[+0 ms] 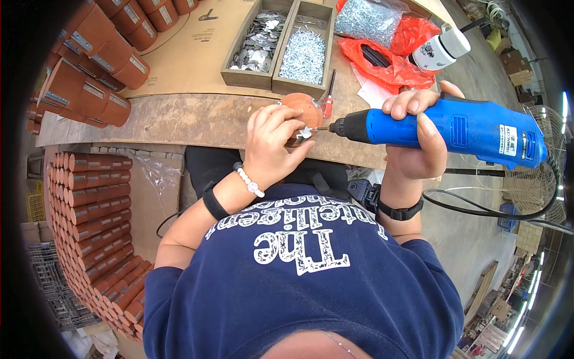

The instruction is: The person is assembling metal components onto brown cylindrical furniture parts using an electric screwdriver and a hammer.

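My right hand (418,119) is wrapped round a blue corded electric screwdriver (460,125), which lies level and points left. The bit of the driver reaches a small shiny metal plate (305,132) at the side of a round terracotta-coloured piece (303,106). My left hand (272,140) is closed on that piece at the table's near edge, its fingertips beside the metal plate. The fingers partly cover the piece, and whether the bit sits in a screw is too small to tell. A red-handled hand screwdriver (328,103) lies just beyond the bit.
Behind my hands stand a wooden tray of metal plates (230,72) and a tray of screws (328,78). A bag of screws (368,24), red plastic bags (394,75) and a white bottle (439,51) are at the right. Terracotta-coloured cylinders (89,96) are stacked left; the driver's cable (496,210) hangs right.
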A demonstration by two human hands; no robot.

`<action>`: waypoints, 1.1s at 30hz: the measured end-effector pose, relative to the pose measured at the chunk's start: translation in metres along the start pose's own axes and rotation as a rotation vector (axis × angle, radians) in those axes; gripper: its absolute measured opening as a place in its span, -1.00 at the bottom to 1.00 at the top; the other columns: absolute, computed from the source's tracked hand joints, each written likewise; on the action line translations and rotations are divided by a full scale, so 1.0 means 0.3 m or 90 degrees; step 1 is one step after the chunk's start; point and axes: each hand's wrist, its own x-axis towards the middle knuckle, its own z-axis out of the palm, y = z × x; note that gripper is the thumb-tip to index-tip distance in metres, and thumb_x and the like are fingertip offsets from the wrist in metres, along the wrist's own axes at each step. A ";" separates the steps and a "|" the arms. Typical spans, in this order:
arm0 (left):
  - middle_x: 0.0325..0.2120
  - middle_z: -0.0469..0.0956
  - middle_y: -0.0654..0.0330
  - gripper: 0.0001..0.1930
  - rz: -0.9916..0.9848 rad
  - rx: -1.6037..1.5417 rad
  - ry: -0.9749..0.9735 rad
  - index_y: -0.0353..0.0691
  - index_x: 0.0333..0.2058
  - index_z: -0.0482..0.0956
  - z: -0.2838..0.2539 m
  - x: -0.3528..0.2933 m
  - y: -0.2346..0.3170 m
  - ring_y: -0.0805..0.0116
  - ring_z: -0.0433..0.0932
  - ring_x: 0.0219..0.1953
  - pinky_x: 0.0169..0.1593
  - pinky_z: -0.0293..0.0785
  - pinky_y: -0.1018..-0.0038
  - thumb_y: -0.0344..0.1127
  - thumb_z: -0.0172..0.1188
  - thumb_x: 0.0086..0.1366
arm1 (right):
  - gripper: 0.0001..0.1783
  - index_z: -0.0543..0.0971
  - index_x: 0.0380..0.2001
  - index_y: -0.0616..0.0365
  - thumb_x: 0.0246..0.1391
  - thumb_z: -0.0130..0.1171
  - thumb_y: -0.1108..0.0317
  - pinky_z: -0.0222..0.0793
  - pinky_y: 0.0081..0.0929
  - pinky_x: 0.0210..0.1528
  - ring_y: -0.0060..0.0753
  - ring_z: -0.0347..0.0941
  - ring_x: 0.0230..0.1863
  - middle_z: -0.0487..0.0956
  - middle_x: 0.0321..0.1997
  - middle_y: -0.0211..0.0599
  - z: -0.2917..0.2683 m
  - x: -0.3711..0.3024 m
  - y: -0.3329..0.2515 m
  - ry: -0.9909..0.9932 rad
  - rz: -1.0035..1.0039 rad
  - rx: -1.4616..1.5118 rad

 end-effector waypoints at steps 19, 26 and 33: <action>-0.32 0.45 0.16 -0.70 0.045 -0.036 0.014 -0.23 -0.44 0.48 0.012 -0.024 -0.051 0.14 0.37 -0.15 -0.08 0.23 0.28 -0.44 0.28 -0.28 | -0.43 0.11 -0.05 0.23 -0.23 -0.04 0.47 0.30 -0.28 -0.32 -0.31 0.32 -0.46 0.33 -0.47 -0.21 0.029 -0.006 0.020 -0.027 0.022 -0.038; -0.34 0.46 0.21 -0.75 0.033 -0.033 0.026 -0.21 -0.46 0.48 0.013 -0.028 -0.042 0.18 0.36 -0.14 -0.03 0.17 0.23 -0.43 0.26 -0.24 | -0.42 0.09 -0.04 0.24 -0.23 -0.03 0.48 0.30 -0.27 -0.33 -0.31 0.32 -0.48 0.33 -0.47 -0.20 0.046 -0.010 0.026 -0.028 0.036 -0.068; -0.36 0.45 0.24 -0.75 0.035 -0.036 0.039 -0.19 -0.47 0.47 0.019 -0.033 -0.044 0.22 0.36 -0.13 -0.01 0.14 0.23 -0.42 0.26 -0.24 | -0.41 0.11 -0.09 0.18 -0.25 0.10 0.52 0.33 -0.33 -0.35 -0.37 0.35 -0.49 0.36 -0.51 -0.30 0.057 -0.006 0.037 -0.019 0.051 -0.039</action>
